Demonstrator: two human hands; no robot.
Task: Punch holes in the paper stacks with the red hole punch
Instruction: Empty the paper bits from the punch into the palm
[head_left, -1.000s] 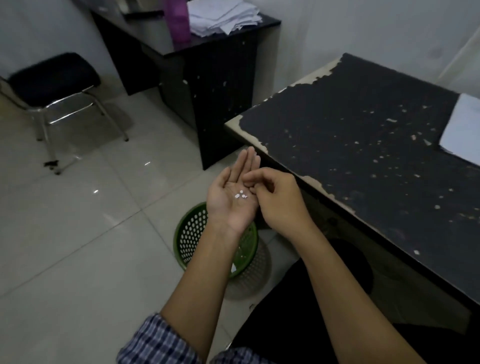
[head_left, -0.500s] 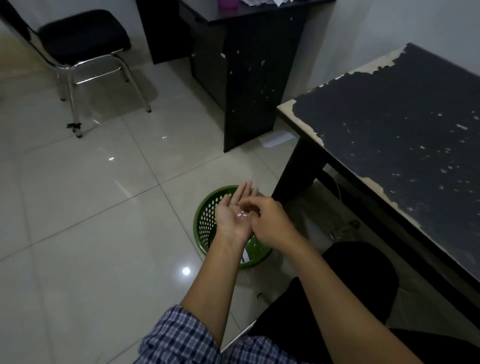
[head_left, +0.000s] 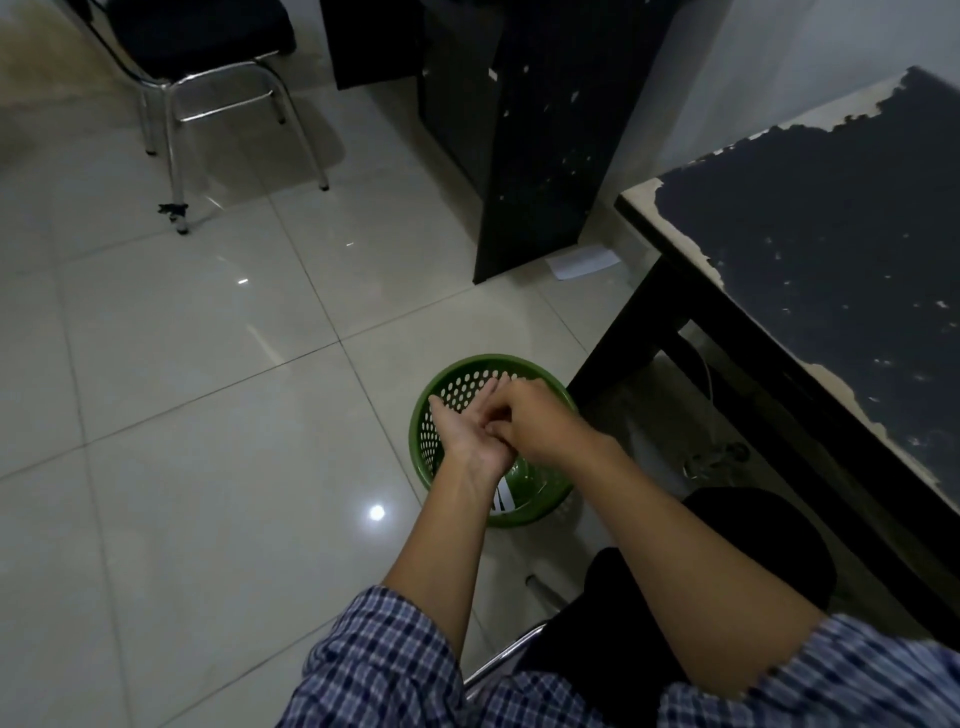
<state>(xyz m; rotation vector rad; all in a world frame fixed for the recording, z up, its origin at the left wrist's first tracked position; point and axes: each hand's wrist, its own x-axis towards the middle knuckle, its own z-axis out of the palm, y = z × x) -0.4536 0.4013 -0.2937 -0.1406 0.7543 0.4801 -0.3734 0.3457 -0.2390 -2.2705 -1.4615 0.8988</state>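
both hands meet above the green basket (head_left: 434, 441), at 6 o'clock from the dark desk (head_left: 810, 249). the left hand (head_left: 467, 431) is flat and open; the right hand (head_left: 540, 423) has curled fingers rubbing its palm, and i cannot tell if they hold anything. the punch and paper stacks are out of view. paper stacks probably are light and floppy, best held at the edges.

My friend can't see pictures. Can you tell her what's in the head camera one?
Two hands meet over a green basket on the tiled floor: the left hand is held flat and tilted, and the right hand rubs its curled fingers against the palm. A worn black table stands on the right, a chair behind.
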